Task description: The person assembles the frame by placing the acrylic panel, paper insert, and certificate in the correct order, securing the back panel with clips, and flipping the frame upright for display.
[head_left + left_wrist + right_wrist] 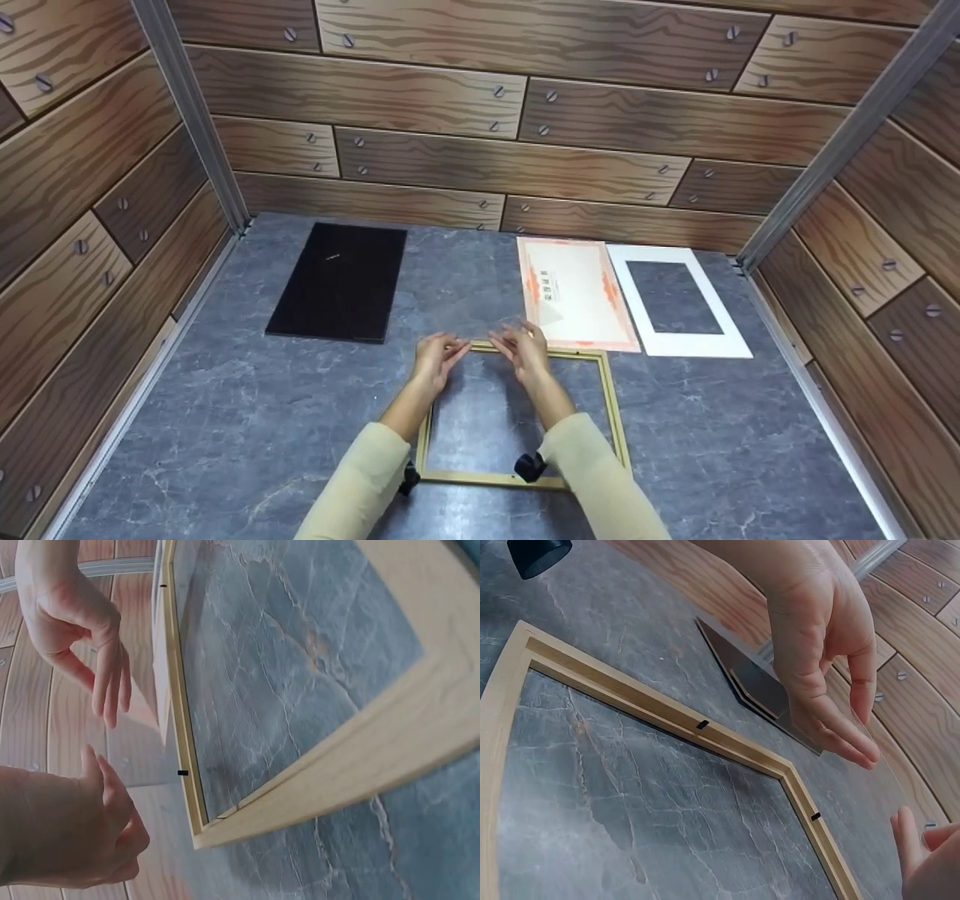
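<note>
Both hands pinch the near edge of a thin, clear sheet, which is faint against the tabletop. The left hand holds it toward the left, and the right hand holds it a short way to the right, with thumbs and fingers apart between the two. Below and nearer lies a light wooden picture frame, its far bar beneath the hands. Small black tabs show on its inner rim in both wrist views. The tabletop is visible through its opening.
A black backing board lies at the back left. At the back right are a certificate with an orange border and a white mat with a rectangular window. Wood-patterned walls enclose the grey marbled tabletop.
</note>
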Action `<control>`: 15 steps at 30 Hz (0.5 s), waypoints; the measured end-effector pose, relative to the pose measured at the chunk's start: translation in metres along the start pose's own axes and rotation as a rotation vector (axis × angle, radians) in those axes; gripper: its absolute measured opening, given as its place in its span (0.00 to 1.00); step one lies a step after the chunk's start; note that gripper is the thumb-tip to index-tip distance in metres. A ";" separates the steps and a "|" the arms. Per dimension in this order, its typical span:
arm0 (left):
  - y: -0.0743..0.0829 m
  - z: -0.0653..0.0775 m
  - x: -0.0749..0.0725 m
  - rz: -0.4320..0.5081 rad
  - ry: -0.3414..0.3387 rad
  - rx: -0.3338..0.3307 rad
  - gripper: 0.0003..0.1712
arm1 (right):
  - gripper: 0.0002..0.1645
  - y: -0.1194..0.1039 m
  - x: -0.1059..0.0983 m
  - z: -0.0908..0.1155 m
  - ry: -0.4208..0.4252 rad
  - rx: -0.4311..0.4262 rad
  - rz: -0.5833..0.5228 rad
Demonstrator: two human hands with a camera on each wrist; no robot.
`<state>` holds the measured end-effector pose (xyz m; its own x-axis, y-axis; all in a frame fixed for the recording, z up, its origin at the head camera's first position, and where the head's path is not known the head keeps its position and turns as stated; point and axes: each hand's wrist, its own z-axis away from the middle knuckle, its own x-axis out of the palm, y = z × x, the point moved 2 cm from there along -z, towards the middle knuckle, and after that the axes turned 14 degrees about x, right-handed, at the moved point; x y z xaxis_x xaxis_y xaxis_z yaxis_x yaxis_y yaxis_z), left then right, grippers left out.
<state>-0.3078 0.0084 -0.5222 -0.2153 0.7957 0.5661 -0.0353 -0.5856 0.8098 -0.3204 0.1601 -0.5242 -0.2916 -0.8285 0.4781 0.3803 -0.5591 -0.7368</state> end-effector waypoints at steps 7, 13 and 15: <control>0.001 -0.006 -0.006 -0.012 -0.001 -0.005 0.19 | 0.34 -0.006 -0.005 0.014 -0.005 -0.037 0.006; -0.032 -0.060 -0.044 0.007 -0.092 -0.019 0.30 | 0.32 -0.013 -0.017 0.026 -0.029 -0.042 0.002; -0.031 -0.065 -0.049 -0.003 -0.092 -0.049 0.34 | 0.32 -0.017 -0.024 0.030 -0.041 -0.049 0.002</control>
<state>-0.3599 -0.0227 -0.5849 -0.1249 0.8069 0.5773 -0.0845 -0.5884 0.8041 -0.2937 0.1885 -0.5087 -0.2540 -0.8310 0.4949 0.3374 -0.5556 -0.7599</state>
